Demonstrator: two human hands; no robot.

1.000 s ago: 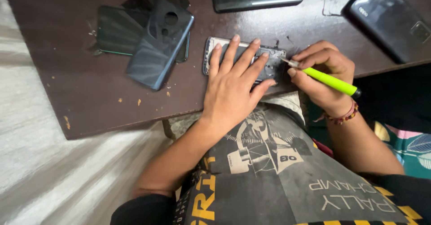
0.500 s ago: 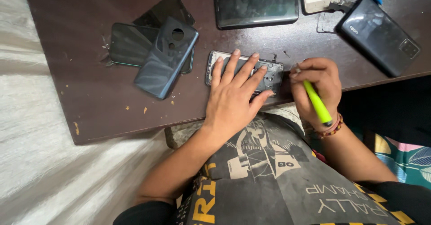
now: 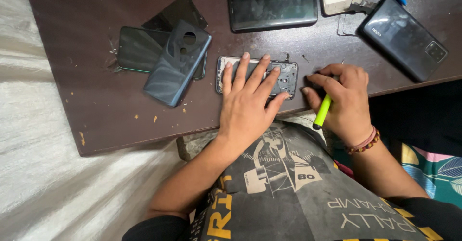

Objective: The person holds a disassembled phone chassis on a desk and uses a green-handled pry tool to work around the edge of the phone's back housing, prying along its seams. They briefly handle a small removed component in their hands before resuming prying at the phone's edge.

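— Now the right hand [image 3: 342, 99] has left the opened phone [image 3: 284, 75], fingers closed around the green tool [image 3: 321, 111], its tip hidden.
— And the left hand [image 3: 248, 101]?
— Flat, pinning the phone at the table's [image 3: 96, 120] six o'clock edge; prying paused.

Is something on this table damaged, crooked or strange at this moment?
Yes. The phone under the left hand has no back cover, so its inner frame is bare. Left of it, loose back covers lie stacked crookedly over each other. The table has chipped pale spots near its front edge. The right hand grips a yellow-green tool.
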